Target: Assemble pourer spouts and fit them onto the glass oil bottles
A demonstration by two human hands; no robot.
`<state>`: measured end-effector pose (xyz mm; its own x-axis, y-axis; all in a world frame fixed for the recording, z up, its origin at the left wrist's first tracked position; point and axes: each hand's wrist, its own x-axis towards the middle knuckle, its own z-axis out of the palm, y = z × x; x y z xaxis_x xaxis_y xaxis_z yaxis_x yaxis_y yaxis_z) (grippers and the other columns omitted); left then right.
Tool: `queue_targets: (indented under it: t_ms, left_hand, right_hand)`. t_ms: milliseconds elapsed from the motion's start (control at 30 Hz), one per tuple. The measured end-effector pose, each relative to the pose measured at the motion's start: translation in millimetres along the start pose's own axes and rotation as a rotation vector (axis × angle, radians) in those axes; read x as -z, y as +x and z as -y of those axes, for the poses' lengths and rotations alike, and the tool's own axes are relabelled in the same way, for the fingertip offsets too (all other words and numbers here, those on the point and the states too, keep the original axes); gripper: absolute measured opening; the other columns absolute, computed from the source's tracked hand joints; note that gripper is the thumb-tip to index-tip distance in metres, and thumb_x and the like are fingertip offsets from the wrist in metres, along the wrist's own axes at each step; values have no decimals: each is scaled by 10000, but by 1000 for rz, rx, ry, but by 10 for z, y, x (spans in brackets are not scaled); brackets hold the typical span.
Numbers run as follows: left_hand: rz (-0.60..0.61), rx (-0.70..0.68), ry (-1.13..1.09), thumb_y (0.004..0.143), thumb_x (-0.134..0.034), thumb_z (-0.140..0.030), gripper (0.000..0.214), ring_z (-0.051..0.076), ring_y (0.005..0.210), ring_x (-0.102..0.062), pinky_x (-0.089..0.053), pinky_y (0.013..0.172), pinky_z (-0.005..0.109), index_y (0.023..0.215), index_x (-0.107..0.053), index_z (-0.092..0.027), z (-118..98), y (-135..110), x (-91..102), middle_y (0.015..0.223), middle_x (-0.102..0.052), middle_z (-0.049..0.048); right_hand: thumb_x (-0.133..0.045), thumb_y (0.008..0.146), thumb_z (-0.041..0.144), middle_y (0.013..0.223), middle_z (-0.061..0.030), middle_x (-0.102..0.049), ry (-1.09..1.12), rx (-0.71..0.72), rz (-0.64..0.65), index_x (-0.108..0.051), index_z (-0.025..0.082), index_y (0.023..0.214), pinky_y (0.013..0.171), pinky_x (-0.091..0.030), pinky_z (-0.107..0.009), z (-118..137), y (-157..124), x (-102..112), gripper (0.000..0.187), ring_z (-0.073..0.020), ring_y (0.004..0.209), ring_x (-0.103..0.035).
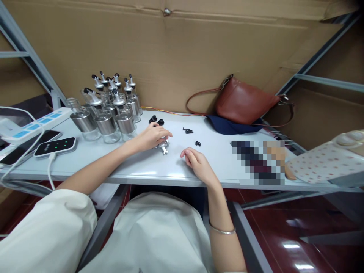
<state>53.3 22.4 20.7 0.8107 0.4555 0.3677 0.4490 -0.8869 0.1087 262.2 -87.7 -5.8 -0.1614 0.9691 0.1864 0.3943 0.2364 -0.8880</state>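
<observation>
My left hand (pixel 153 137) reaches over the middle of the table with its fingers stretched out and bent slightly down. Below its fingers lie small silver pour-spout pieces (pixel 164 148), partly covered by the hand. Just beyond its knuckles are several black stopper-like parts (pixel 156 120). My right hand (pixel 197 162) is held low near the table's front edge, fingers curled in towards the thumb; whether anything small is inside cannot be seen. Between and beyond the hands lie small black pieces (pixel 198 143) and thin black strips or levers (pixel 188 131).
Several glass oil bottles (pixel 106 127) with steel bands and pour spouts stand at the back left. A power strip (pixel 40 125) and a charging device (pixel 55 146) lie left. A brown handbag (pixel 246 100) rests on dark blue cloth (pixel 231 126); a spotted white item (pixel 315 161) stands right.
</observation>
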Motion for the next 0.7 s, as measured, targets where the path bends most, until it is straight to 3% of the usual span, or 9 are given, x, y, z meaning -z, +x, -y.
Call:
queue_targets:
  t_ms: [200,333,533,700]
  left_hand:
    - [-41,-19,-2,908,-457,-186,238,167,910,-599,-333,925,355,1123,-558,-182,-25,7,58,972,-679,59]
    - [-188,-24,-79,921,-444,-223,241,164,895,-588,-399,860,327,1145,-522,-183,-161,17,87,929,-651,57]
    - [-389,14,-396,893,-504,-225,261,134,889,-599,-477,819,288,1148,-454,-195,-396,15,2,916,-606,37]
    - [-480,64,-650,884,-520,-272,239,125,892,-570,-524,787,288,1100,-434,-215,-461,22,-54,905,-538,24]
  right_hand:
    - [-313,934,372,543,55,-359,2,5,-3,-539,191,796,528,-304,-256,-14,3,0,320,-107,491,-342]
    - [-323,932,385,539,55,-362,9,7,-30,-542,190,793,531,-307,-255,-27,-1,4,325,-107,492,-344]
    - [-451,878,385,539,69,-370,40,-9,-109,-540,197,830,509,-297,-238,-61,4,4,213,-102,485,-363]
    - [-497,856,326,705,-4,-631,71,15,-26,-570,187,955,659,-429,-258,-50,12,-11,186,-148,695,-589]
